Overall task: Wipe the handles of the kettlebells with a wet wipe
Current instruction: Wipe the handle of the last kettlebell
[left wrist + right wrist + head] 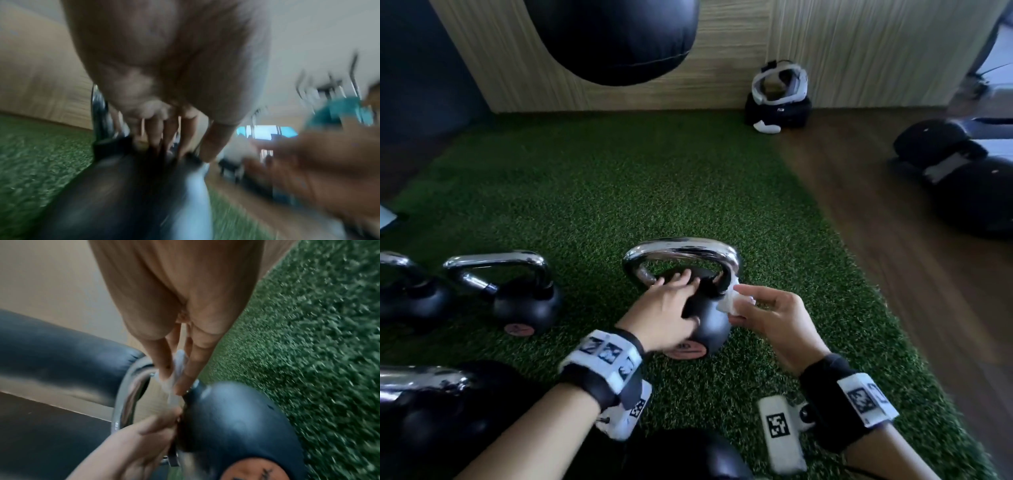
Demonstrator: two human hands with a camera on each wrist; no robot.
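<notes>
A black kettlebell [710,320] with a chrome handle [681,249] stands on green turf at the centre of the head view. My left hand [681,298] rests on its round body, fingers laid fairly straight over the top under the handle, thumb against the near side. My right hand [743,305] pinches a crumpled white wet wipe [731,302] and holds it against the right foot of the handle. The right wrist view shows the wipe [176,374] between thumb and fingers beside the chrome handle [127,394]. The left wrist view is blurred; its fingers [156,129] lie on the dark body [115,194].
Two more kettlebells [527,301] [410,294] stand to the left, another [431,404] lies near at lower left. A black punching bag [616,37] hangs above. White headgear [780,82] sits by the wall; dark gear [962,171] lies on the wood floor [893,240] to the right.
</notes>
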